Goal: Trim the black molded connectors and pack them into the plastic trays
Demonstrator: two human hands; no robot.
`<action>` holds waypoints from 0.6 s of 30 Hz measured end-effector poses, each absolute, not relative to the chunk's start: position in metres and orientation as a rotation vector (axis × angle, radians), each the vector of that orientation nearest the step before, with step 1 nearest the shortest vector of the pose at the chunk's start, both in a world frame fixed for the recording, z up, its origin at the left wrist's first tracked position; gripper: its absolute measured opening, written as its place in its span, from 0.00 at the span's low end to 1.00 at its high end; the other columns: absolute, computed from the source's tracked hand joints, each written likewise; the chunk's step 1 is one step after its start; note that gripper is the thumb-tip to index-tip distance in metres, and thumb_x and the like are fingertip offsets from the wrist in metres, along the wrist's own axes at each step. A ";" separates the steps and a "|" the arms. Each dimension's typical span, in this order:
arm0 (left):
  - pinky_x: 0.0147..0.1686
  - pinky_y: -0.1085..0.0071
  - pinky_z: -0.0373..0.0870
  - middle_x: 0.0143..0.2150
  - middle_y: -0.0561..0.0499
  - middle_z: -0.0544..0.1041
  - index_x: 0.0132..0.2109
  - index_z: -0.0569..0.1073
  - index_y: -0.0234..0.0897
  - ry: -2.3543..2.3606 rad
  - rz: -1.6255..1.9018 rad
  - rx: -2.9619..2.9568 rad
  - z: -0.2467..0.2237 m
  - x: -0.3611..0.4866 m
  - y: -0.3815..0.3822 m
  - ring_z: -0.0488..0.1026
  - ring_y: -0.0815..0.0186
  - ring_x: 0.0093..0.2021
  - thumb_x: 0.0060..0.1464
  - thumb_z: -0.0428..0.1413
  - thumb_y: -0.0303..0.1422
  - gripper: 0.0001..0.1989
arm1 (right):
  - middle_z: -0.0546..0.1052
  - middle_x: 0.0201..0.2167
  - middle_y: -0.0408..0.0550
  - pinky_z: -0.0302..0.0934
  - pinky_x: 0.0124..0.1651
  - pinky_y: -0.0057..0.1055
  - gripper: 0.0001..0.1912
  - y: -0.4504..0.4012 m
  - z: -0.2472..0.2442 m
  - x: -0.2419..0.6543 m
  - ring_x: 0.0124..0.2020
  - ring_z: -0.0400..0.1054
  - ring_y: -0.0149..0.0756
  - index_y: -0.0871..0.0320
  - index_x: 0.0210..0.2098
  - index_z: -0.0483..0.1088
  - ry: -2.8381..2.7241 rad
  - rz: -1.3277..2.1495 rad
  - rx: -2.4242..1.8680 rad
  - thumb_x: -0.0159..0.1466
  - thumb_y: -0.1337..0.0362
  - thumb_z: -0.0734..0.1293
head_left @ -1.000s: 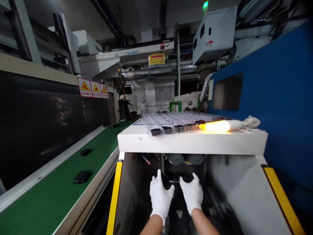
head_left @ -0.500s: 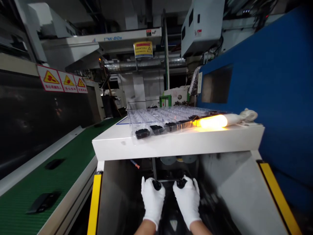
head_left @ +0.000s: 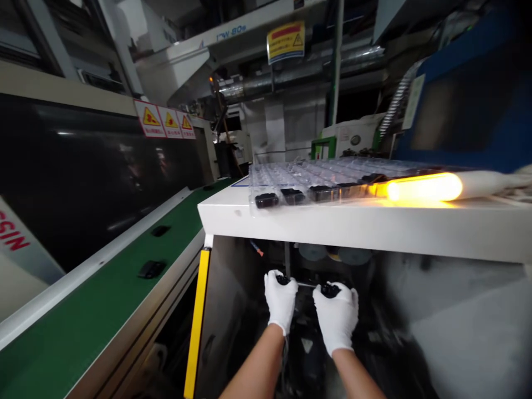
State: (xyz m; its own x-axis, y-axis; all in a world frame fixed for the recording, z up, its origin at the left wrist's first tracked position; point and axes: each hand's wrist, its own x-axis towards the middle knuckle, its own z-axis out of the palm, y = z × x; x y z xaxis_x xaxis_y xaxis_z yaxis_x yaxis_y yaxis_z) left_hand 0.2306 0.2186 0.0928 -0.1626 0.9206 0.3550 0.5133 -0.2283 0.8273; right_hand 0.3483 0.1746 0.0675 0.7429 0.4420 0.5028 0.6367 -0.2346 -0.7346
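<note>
My left hand (head_left: 281, 300) and my right hand (head_left: 336, 317), both in white gloves, are inside a dark opening below a white bench. Each hand grips a small black moulded part, the left one (head_left: 283, 280) and the right one (head_left: 330, 290). A thin grey bar or runner (head_left: 306, 285) seems to join the two parts. A clear plastic tray (head_left: 328, 178) lies on top of the white bench (head_left: 316, 228), above and ahead of my hands. Its front pockets hold black parts like (head_left: 266, 200).
A green conveyor belt (head_left: 78, 302) runs along the left, carrying loose black parts such as (head_left: 152, 269). Yellow-edged panels (head_left: 197, 321) flank the opening. A glowing lamp tube (head_left: 424, 187) lies along the bench's right side, beside a blue machine housing (head_left: 469, 94).
My hands have risen in view towards the bench edge with the black parts held between them. The whole scene has shifted and tilted as my head moved.
</note>
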 end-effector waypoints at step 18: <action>0.41 0.70 0.66 0.38 0.50 0.69 0.35 0.69 0.39 1.706 1.454 1.848 0.085 0.243 0.209 0.69 0.65 0.38 0.41 0.52 0.18 0.14 | 0.73 0.25 0.54 0.57 0.35 0.37 0.10 0.165 0.073 0.357 0.31 0.66 0.46 0.57 0.30 0.71 -1.124 -0.247 -1.882 0.55 0.57 0.64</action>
